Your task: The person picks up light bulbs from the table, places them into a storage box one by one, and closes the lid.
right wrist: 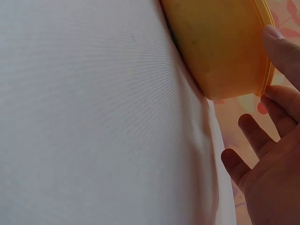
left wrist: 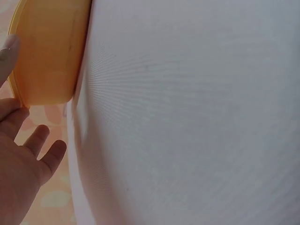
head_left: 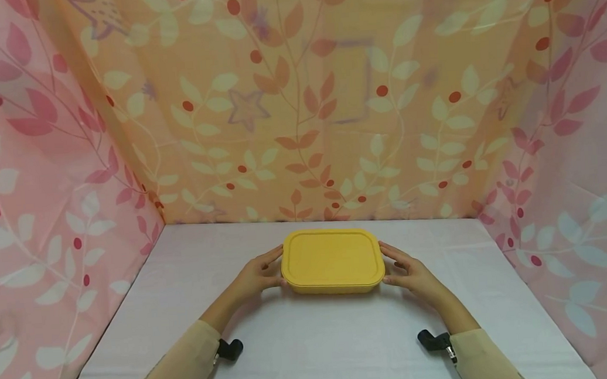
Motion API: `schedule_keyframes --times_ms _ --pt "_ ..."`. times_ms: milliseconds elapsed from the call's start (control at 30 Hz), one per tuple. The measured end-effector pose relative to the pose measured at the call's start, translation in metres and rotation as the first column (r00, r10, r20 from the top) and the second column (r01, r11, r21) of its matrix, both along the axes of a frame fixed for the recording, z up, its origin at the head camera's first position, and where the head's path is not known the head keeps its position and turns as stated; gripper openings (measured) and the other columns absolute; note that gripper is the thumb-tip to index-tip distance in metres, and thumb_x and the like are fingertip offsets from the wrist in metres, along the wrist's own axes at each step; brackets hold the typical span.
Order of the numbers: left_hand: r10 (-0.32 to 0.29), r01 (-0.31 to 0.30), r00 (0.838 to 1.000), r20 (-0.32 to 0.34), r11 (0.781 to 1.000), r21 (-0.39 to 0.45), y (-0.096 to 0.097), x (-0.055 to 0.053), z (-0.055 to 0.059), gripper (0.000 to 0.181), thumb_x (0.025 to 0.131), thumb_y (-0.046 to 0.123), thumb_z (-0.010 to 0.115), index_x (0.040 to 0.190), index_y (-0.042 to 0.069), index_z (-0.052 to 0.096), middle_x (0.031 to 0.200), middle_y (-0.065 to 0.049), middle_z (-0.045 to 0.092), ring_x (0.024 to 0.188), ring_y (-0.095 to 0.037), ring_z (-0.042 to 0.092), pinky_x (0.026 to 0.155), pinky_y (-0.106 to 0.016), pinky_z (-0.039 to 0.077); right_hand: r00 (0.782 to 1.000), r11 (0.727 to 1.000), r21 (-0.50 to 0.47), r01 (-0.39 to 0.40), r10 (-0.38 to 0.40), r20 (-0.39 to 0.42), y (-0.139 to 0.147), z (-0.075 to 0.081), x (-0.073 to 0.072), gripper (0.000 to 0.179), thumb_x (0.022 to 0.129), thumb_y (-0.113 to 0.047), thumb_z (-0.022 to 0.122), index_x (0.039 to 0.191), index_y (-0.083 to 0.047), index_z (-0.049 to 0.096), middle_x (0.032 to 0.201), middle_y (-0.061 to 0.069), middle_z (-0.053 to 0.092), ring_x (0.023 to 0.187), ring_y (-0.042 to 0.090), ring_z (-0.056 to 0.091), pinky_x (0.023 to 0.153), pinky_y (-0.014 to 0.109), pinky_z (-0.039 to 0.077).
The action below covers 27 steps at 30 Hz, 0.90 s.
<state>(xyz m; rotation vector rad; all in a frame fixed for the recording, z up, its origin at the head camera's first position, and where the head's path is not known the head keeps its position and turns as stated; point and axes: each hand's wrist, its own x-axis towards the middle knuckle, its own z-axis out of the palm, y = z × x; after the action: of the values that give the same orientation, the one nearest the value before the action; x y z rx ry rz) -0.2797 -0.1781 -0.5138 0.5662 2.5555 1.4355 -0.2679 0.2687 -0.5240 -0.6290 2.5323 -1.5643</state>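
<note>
A yellow rectangular plastic box (head_left: 332, 261) with rounded corners and its lid on sits on the white-covered table, towards the back. At its left end my left hand (head_left: 259, 273) holds the lid's rim, thumb at the near corner and fingers at the far one. My right hand (head_left: 412, 269) grips the right end's rim in the same way. In the left wrist view, the ring and little fingers (left wrist: 55, 154) spread away from the box wall. The right wrist view likewise shows the lower fingers (right wrist: 234, 161) apart from it. What the box contains is hidden.
A white cloth (head_left: 314, 347) covers the tabletop. Behind it hangs an orange leaf-patterned curtain (head_left: 298, 107), with pink patterned curtains (head_left: 33, 173) along both sides. Black wrist cameras (head_left: 231, 350) stick out from the beige sleeves (head_left: 176, 371).
</note>
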Motion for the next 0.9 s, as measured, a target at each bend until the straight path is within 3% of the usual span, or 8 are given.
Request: schedule_keyframes --times_ms 333,900 --pt "0.005 -0.005 1.0 0.003 0.999 -0.033 -0.001 -0.0026 -0.0004 0.092 0.079 0.043 0.086 0.158 0.027 0.041 0.163 0.01 0.038 0.153 -0.025 0.032 0.122 -0.053 0.034 1.0 1.0 0.012 0.003 -0.004 0.008 -0.0006 -0.0008 -0.0024 0.082 0.088 -0.029 0.082 0.159 -0.02 0.041 0.168 -0.003 0.03 0.157 0.028 0.02 0.122 0.065 0.024" --pt "-0.003 0.003 1.0 0.012 1.0 -0.021 -0.0024 -0.001 -0.0018 0.09 0.082 0.042 0.085 0.159 0.027 0.04 0.164 0.011 0.037 0.154 -0.023 0.031 0.124 -0.052 0.031 0.999 0.999 0.05 0.02 -0.021 0.024 -0.0006 0.0016 0.0006 0.082 0.089 -0.033 0.081 0.159 -0.022 0.04 0.168 -0.003 0.03 0.157 0.03 0.02 0.123 0.063 0.023"
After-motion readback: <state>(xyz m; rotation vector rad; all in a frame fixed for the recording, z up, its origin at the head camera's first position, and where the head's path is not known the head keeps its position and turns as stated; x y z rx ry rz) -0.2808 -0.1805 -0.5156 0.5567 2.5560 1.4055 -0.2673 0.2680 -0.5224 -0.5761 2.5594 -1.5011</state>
